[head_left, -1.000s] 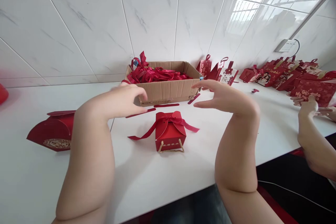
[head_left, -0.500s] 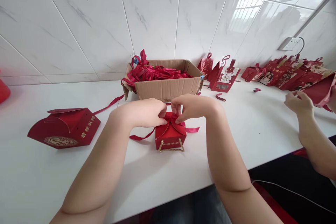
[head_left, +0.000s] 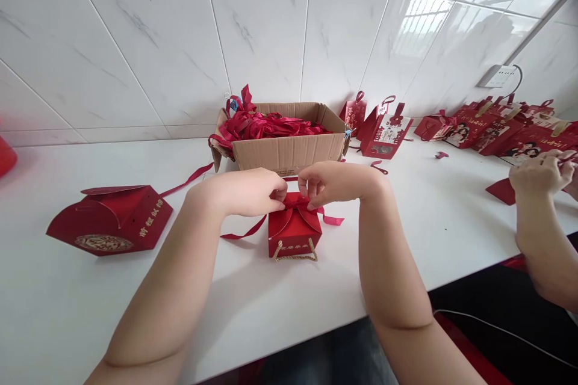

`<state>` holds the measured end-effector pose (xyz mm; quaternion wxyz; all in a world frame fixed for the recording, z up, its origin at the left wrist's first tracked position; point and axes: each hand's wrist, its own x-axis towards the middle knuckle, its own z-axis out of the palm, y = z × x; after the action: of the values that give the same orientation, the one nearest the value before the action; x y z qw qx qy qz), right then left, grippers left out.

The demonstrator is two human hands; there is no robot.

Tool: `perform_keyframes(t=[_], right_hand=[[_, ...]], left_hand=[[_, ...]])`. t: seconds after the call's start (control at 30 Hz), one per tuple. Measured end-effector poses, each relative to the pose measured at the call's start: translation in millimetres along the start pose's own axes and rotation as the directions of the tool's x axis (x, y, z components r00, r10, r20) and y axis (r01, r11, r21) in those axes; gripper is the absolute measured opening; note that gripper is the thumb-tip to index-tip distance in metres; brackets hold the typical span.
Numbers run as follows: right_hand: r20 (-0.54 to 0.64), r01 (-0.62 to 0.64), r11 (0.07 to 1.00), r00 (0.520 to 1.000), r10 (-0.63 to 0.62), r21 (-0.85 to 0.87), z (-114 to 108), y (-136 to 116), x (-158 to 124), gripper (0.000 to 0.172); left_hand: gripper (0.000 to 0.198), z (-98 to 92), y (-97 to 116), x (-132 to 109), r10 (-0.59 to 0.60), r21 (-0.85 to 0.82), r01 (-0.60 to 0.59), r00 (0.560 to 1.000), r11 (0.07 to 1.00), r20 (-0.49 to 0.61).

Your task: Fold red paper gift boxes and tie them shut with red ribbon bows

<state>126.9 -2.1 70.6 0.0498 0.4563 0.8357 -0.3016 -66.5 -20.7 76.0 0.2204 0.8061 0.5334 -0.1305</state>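
Note:
A small red gift box (head_left: 294,234) with gold lettering and a twisted gold cord handle stands in front of me. Across its top runs a red ribbon (head_left: 297,204), gathered into a bow at the middle, its tails lying out to both sides. My left hand (head_left: 262,191) pinches the bow's left side, fingers closed. On the other side my right hand (head_left: 327,185) is closed on the bow's right side. The fingers partly cover the loops.
A cardboard box (head_left: 289,152) full of red ribbons stands behind. A larger red box (head_left: 112,222) lies at left. Several red gift boxes (head_left: 386,132) line the wall at right. At far right, another person's hands (head_left: 539,174) work near a red piece (head_left: 502,191).
My hands have drawn slightly apart, and the bow at the box top looks flatter and wider. The other person's hands have moved right and the red box they held has shifted.

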Motion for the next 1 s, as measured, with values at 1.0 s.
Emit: perform_keyframes(t=[1.0], right_hand=[[0.020,-0.075,0.991,0.997,0.073,0.111,-2.2,33.7,13.4,0.016]], left_hand=[[0.024,-6.5,-25.9,10.6,-0.078,-0.030,0.076,0.996,0.997,-0.039]])
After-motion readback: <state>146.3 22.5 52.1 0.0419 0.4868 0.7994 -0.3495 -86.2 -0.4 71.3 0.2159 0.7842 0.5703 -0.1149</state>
